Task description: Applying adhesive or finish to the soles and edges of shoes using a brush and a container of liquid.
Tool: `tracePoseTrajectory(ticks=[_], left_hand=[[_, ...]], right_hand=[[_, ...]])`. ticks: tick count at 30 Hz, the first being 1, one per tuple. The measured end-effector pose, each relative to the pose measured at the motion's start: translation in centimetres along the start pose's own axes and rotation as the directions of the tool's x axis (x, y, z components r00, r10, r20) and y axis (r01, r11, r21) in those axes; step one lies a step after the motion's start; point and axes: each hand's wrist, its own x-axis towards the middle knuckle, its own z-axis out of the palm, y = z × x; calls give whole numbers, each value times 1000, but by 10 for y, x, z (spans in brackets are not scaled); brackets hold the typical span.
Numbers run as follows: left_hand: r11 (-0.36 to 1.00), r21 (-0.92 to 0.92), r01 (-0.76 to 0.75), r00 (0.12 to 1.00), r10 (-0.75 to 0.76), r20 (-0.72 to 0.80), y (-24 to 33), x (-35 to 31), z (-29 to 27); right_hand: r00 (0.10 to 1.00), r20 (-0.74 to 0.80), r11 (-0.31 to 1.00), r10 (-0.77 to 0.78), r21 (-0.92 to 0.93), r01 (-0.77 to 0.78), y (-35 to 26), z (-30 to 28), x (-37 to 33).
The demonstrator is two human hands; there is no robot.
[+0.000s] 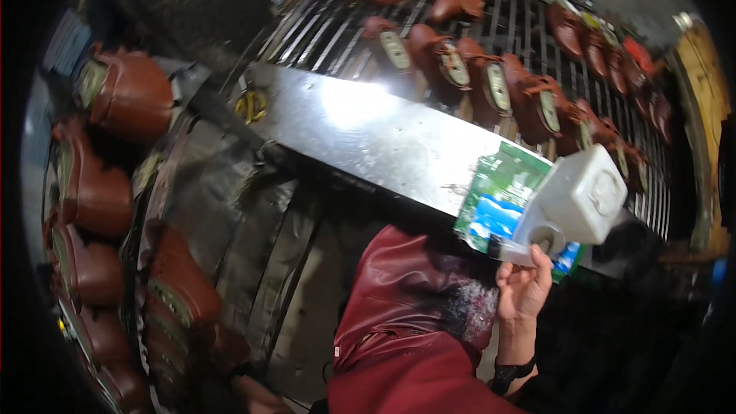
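Along your far left, brown shoes (pixel 92 192) stand in a column, with an inner row (pixel 180 276) next to it. Your left forearm (pixel 262 396) reaches toward that row's lower end; its hand is lost in shadow, so whether it grips anything you cannot tell. Next comes a yellow looped object (pixel 251 106) at the near end of the metal plate (pixel 360 119), then your red apron (pixel 418 284), patched white. Beyond the plate, shoes with lace-like ties (pixel 487 84) lie on the slatted rack (pixel 307 42); their uppers look already formed, though what finishing remains cannot be judged. Toward the right, your right hand (pixel 523 290) has thumb and fingers closed on the translucent mouth of a white plastic container (pixel 586 192), tilted in front of a green packet (pixel 502 172) and touching no shoe.
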Motion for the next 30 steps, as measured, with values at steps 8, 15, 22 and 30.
tracePoseTrajectory(ticks=[8, 15, 22, 30], left_hand=[[740, -624, -251, 918, 386, 87, 77, -69, -62], [-35, -984, 176, 472, 880, 53, 268, -255, -83], [-176, -984, 7, -125, 976, -176, 394, -281, -112], [-730, -36, -683, -494, 498, -713, 432, -343, -58]], right_hand=[[859, -29, 852, -512, -144, 503, -23, -35, 7], [743, 144, 481, -654, -679, 555, -14, -60, 41], [819, -121, 770, -560, -441, 461, -3, -52, 29], [999, 3, 985, 47, 166, -47, -11, -10, 23]])
